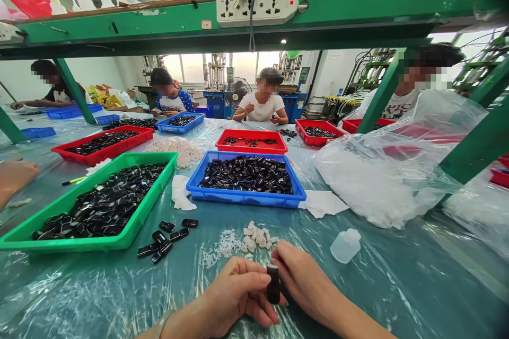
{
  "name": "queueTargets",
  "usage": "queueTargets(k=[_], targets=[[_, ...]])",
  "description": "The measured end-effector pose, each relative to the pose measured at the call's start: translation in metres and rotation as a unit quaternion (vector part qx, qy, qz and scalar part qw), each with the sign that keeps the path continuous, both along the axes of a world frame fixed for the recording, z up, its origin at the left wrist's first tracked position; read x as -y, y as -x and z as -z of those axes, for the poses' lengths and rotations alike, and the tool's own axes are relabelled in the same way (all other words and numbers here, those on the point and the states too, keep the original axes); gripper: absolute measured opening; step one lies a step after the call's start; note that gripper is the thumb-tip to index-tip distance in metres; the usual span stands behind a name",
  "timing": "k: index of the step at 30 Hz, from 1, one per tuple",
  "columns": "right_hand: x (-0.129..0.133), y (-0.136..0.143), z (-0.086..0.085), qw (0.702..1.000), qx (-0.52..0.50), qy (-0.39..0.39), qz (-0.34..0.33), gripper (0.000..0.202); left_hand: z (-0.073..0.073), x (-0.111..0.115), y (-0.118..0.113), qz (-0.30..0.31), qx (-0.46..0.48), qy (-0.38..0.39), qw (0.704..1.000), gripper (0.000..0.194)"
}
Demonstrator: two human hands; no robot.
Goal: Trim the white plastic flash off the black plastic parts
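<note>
Between the thumb and fingers of my left hand point(234, 294), a small glossy black casing piece point(273, 285) is held upright, its narrow end up. My right hand point(306, 280) is closed beside it, fingers curled against the piece's right side. Whatever those right fingertips may pinch is hidden. Just beyond my hands lie a heap of tiny white parts point(222, 246) and a little pile of off-white, crumpled rubbery pieces point(256, 238). Several loose black pieces point(162, 249) rest to the left, next to a green tray point(79, 243) full of similar ones.
A blue tray point(242, 197) of black pieces stands ahead, with a red tray point(250, 148) behind it. At right are a translucent small bottle point(345, 246) and a big plastic bag point(382, 190). A green shelf beam point(358, 5) crosses overhead. Another person's hand point(16, 177) shows at left; several people sit opposite.
</note>
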State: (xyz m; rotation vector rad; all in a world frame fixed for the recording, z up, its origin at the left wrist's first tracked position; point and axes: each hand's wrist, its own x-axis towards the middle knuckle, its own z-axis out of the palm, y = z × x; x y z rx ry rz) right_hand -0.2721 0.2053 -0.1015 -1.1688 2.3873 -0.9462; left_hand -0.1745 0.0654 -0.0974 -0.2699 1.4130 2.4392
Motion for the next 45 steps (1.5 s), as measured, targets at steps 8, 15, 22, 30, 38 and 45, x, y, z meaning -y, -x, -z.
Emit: queueTargets(k=[8, 15, 22, 30, 38, 45], targets=[[-0.030, -0.005, -0.015, 0.924, 0.364, 0.117, -0.018, 0.037, 0.000, -0.001, -0.002, 0.056, -0.014, 0.093, 0.994, 0.029], [-0.030, -0.013, -0.009, 0.840, 0.523, 0.143, -0.032, 0.035, -0.005, 0.000, -0.003, 0.116, -0.034, 0.161, 0.980, 0.030], [-0.029, -0.014, -0.006, 0.830, 0.539, 0.145, -0.022, 0.036, -0.003, 0.002, -0.004, 0.138, -0.034, 0.181, 0.973, 0.026], [-0.028, -0.016, -0.004, 0.806, 0.572, 0.149, -0.023, 0.035, -0.005, 0.002, -0.004, 0.147, -0.032, 0.189, 0.970, 0.027], [-0.030, -0.018, -0.006, 0.804, 0.575, 0.150, -0.026, 0.034, -0.003, 0.002, -0.005, 0.142, -0.029, 0.204, 0.968, 0.027], [-0.026, -0.021, -0.006, 0.796, 0.582, 0.166, 0.002, 0.033, -0.005, 0.000, -0.004, 0.146, -0.035, 0.212, 0.966, 0.027]])
